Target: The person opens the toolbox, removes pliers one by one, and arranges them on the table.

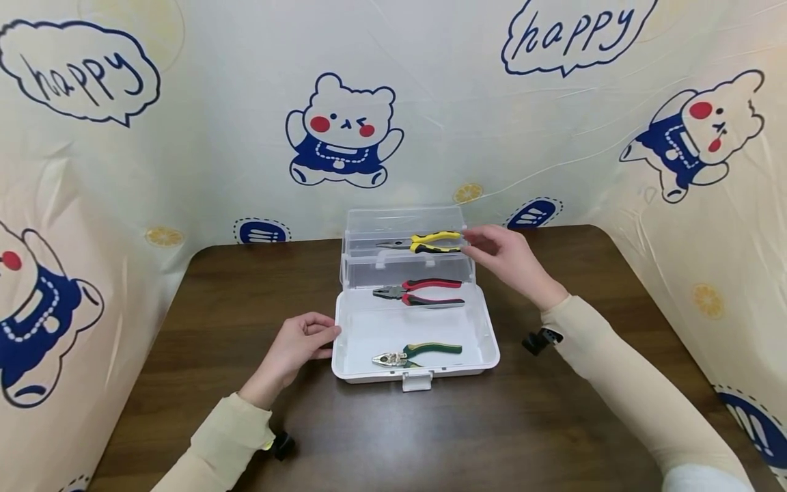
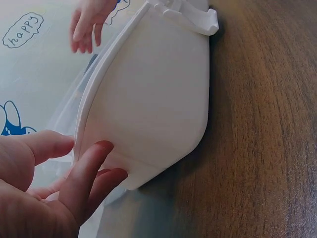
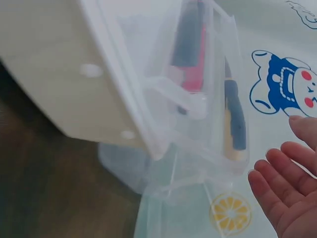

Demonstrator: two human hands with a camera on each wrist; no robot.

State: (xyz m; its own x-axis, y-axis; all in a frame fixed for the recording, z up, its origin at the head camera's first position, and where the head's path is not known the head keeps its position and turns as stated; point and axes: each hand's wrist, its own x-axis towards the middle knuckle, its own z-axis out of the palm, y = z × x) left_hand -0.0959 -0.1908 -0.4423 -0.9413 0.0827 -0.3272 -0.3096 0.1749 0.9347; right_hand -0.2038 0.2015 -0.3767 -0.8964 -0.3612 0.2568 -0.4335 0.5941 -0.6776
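A white toolbox (image 1: 363, 335) with clear fold-out trays stands on the table with its lid back. My left hand (image 1: 304, 345) holds its left rim, thumb at the edge and fingers against the outer wall (image 2: 153, 94). Yellow-and-black long-nose pliers (image 1: 435, 237) lie in the upper clear tray (image 1: 363, 263). Just beyond their handle ends, at the right, is my right hand (image 1: 507, 256), its fingers extended and holding nothing in the right wrist view. Red-and-black combination pliers (image 1: 430, 283) lie in front of them. Green-handled pliers (image 1: 436, 348) lie in the white base, one handle partly hidden by the front rim.
The box rests on a dark wooden table (image 1: 393, 437). A white latch (image 1: 417, 383) hangs at the box's front. Behind and on both sides hangs a pale printed cloth (image 1: 246, 137) with bears and "happy" bubbles.
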